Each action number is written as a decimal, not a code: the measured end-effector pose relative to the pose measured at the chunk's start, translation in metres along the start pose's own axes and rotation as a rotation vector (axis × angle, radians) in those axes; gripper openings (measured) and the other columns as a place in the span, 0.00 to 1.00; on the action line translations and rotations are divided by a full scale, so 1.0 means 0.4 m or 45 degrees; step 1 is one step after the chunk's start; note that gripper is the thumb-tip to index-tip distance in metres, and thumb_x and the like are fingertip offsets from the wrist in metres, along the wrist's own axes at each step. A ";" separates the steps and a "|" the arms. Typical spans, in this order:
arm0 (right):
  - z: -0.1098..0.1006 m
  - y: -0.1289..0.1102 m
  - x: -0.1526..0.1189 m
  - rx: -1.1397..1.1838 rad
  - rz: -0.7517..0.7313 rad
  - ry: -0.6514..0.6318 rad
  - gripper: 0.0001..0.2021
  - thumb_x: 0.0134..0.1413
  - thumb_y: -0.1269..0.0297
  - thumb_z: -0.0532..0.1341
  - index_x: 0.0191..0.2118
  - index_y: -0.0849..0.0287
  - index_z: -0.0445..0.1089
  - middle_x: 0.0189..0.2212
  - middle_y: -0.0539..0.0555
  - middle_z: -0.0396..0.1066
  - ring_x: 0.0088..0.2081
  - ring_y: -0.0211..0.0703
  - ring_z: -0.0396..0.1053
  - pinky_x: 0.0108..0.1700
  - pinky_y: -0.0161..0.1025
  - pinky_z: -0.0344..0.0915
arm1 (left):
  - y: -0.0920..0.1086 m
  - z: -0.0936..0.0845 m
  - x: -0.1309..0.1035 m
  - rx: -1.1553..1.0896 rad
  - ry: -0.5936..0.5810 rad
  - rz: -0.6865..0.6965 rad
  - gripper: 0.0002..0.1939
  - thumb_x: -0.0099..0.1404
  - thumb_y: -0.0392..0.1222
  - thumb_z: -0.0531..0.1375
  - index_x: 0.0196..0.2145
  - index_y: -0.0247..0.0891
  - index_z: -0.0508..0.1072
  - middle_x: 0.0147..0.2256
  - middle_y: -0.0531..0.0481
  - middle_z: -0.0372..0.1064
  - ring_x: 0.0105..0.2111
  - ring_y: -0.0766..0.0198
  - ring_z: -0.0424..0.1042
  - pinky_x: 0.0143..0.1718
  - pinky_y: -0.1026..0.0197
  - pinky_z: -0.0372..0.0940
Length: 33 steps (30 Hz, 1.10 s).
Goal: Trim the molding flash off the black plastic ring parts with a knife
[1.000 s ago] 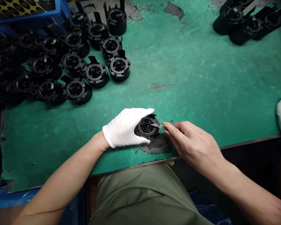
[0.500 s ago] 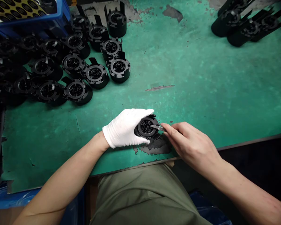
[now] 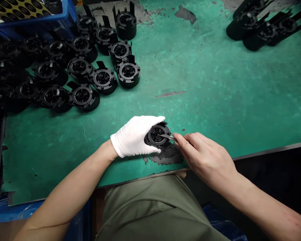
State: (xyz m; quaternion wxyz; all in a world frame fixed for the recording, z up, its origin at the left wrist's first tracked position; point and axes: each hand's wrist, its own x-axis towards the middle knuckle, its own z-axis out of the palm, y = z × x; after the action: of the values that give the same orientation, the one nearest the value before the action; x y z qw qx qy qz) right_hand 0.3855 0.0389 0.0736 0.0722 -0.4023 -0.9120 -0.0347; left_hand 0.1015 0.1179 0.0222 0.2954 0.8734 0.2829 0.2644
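In the head view, the gloved left hand (image 3: 134,136) curls partway around a black part (image 3: 154,135) near the front edge of the green table (image 3: 228,83). The right hand (image 3: 204,154) pinches a metal tool (image 3: 170,137), pointed end at the part's middle.

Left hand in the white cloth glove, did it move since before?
No: the white-gloved left hand shows no clear shift, staying below the thin grey scar in the green tabletop.

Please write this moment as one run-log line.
left hand: gloved, gripping black round part | right hand: bare, holding pointed metal tool over part's face | surroundings: similar black parts, blue bin, green tabletop
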 end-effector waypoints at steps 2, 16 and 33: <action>-0.002 0.001 0.000 0.000 -0.007 -0.012 0.21 0.70 0.81 0.60 0.65 0.69 0.66 0.38 0.59 0.74 0.37 0.49 0.64 0.39 0.44 0.62 | -0.001 0.001 -0.001 -0.001 0.001 -0.001 0.51 0.60 0.57 0.79 0.72 0.36 0.63 0.64 0.31 0.75 0.63 0.39 0.78 0.65 0.41 0.74; -0.001 0.031 -0.019 0.259 0.115 0.100 0.19 0.73 0.73 0.63 0.65 0.62 0.70 0.42 0.58 0.75 0.38 0.46 0.71 0.40 0.42 0.66 | 0.002 0.009 -0.002 0.033 0.032 -0.057 0.55 0.61 0.57 0.77 0.75 0.39 0.56 0.64 0.33 0.73 0.61 0.39 0.77 0.64 0.41 0.73; 0.020 0.050 -0.013 0.163 0.079 0.081 0.14 0.73 0.71 0.65 0.60 0.67 0.73 0.41 0.58 0.76 0.38 0.47 0.69 0.39 0.43 0.64 | 0.048 0.025 0.005 0.121 0.062 -0.134 0.55 0.52 0.68 0.79 0.66 0.37 0.66 0.60 0.32 0.77 0.59 0.37 0.80 0.61 0.40 0.75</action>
State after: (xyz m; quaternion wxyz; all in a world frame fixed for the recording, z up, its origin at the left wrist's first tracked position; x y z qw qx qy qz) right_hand 0.4030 0.0494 0.0650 0.1278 -0.4237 -0.8967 0.0131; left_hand 0.1157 0.1029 0.0287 0.2600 0.8636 0.3478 0.2561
